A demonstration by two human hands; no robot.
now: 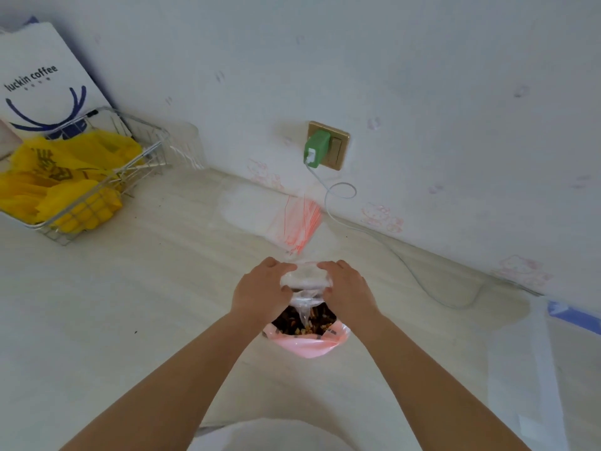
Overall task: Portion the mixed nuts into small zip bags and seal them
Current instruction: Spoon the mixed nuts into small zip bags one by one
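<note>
A: Nearest us, what do we see?
B: The pink bag of mixed nuts [305,336] on the bench [130,304].

A: Just beyond it?
B: Our left hand [260,292] and right hand [348,288] pinch a small zip bag [305,278]. Farther off lies the stack of empty zip bags [276,216].

Bright, flat, washed-out daylight; shadows are faint, detail is soft, and wide-angle distortion bends the edges.

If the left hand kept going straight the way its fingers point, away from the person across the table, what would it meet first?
Probably the stack of empty zip bags lying just beyond the left hand, then the wall; depth is hard to judge from one view.
</note>
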